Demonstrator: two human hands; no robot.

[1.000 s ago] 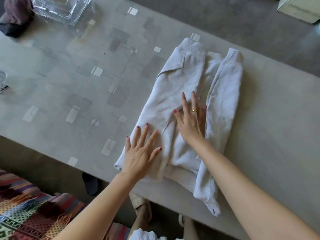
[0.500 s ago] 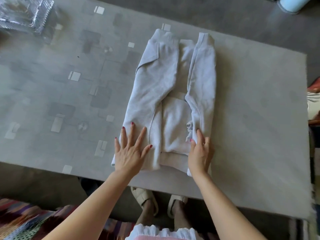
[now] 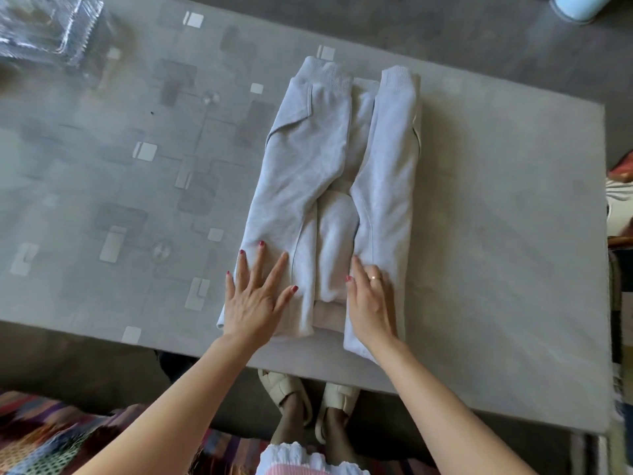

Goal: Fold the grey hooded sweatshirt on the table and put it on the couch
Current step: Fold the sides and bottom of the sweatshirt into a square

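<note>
The grey hooded sweatshirt [image 3: 329, 186] lies on the grey table [image 3: 496, 217] as a long narrow bundle, both sides and sleeves folded inward, cuffs at the far end. My left hand [image 3: 255, 299] rests flat with fingers spread on its near left corner. My right hand [image 3: 371, 303] lies on the near right fold, fingers pressing the cloth, palm down. Neither hand grips anything. The hood is hidden inside the folds. No couch is plainly in view.
A clear ribbed glass dish [image 3: 41, 29] stands at the table's far left corner. The table's near edge runs just below the sweatshirt, with my sandalled feet [image 3: 308, 399] under it. A striped rug [image 3: 51, 437] lies bottom left. A pale blue object [image 3: 575, 6] sits top right.
The right sleeve's hanging end has been brought up onto the table. My right hand slid from mid-garment down to the near right corner. My left hand stays on the near left corner.
</note>
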